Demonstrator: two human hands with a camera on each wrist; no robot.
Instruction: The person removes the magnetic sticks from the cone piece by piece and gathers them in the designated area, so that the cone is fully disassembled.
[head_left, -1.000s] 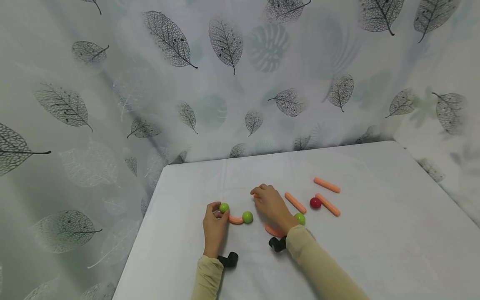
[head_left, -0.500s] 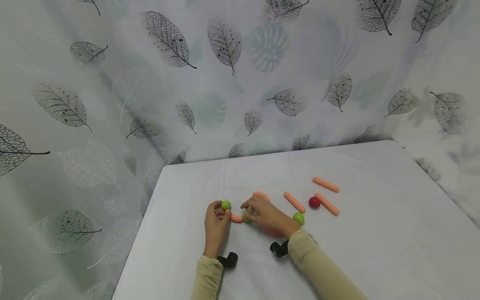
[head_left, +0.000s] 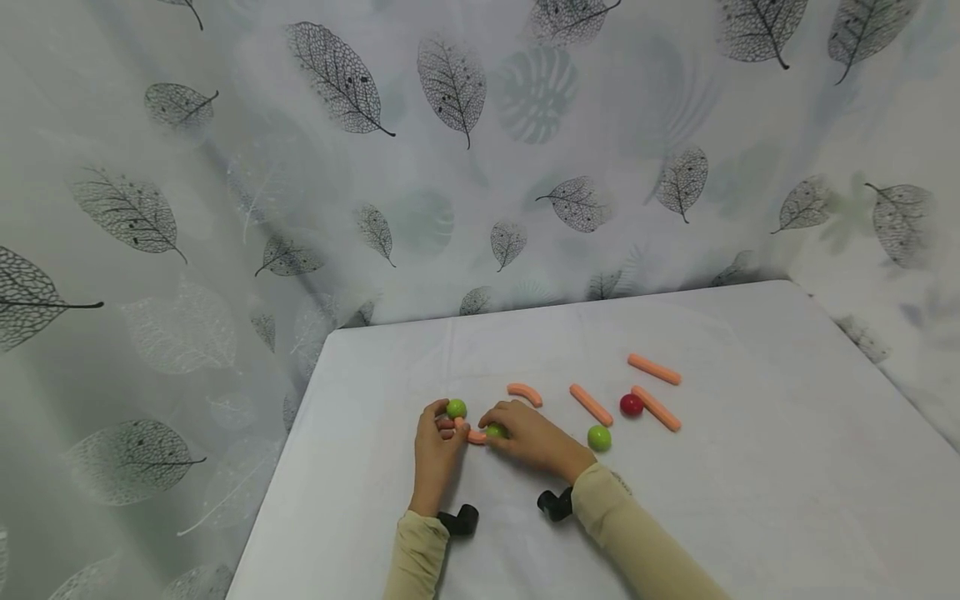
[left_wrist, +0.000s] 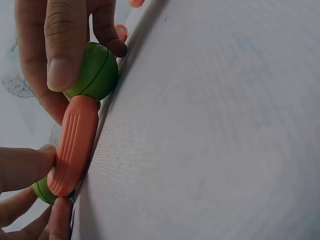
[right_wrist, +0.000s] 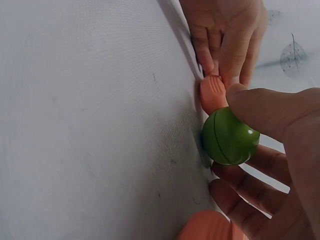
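Observation:
In the head view my left hand [head_left: 435, 458] pinches a curved, ribbed orange toy piece [left_wrist: 75, 145] between thumb and fingers. A green ball [head_left: 456, 408] sits at that piece's left end, by my left fingertips. My right hand [head_left: 536, 437] grips a second green ball [right_wrist: 230, 137], thumb on one side and fingers on the other. This ball meets the right end of the orange piece, as the left wrist view shows. The pieces lie close along the white table. Part of the held ball is hidden by my right fingers in the head view.
Beyond my right hand lies another curved orange piece [head_left: 525, 393]. To the right are straight orange sticks [head_left: 591, 405], a red ball [head_left: 631, 406] and a third green ball [head_left: 599, 438]. A leaf-patterned curtain [head_left: 480, 167] hangs behind the white table [head_left: 750, 467].
My right hand has come back from over the far curved orange piece, leaving it in view, and now grips the green ball. My left hand has shifted slightly right with its piece.

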